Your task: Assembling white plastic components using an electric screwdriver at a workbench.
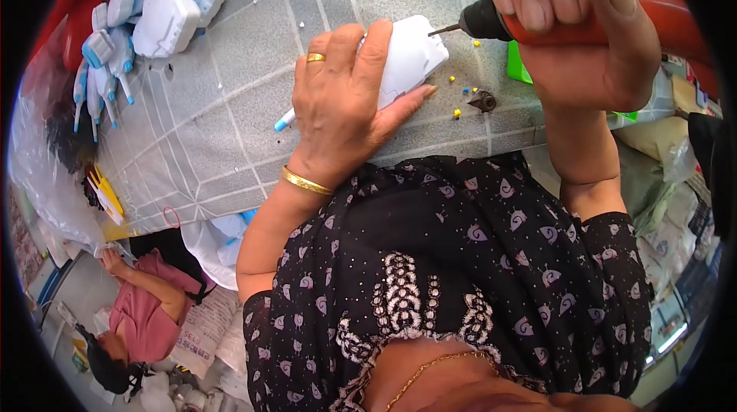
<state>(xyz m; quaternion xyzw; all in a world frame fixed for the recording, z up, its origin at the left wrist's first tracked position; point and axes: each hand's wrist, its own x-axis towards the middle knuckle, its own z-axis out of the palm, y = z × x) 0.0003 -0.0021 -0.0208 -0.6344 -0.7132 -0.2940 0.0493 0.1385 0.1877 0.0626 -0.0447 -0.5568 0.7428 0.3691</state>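
The head view showed printed writing on a pale sheet (203, 335) low on the left, beside a person in a pink top (153, 308). It lay sideways and small.

The left grip (338, 78) was closed around a white case (407, 62). The fingers lay over the top, and the thumb pressed along the side nearest the body. A gold ring (315, 57) sat on one finger, and a gold bracelet (305, 182) went around the wrist. A white stick with a blue tip (284, 121) poked out on the left side of the hand; the hand hid where it began.

The right grip (587, 51) was wrapped around a red tool (664, 5). The tool had a black nose (485, 19) and a thin metal bit (447, 29). The bit pointed left, and its tip was at the right end of the case. I could not tell if it had gone into a hole.

So the white case was inside the left grip and to the left of the right grip, over the gray desk (230, 105). Tiny yellow bits (457, 113) and a dark metal piece (482, 101) lay near the case. A pile of white and blue cases (165, 24) was at the far left.
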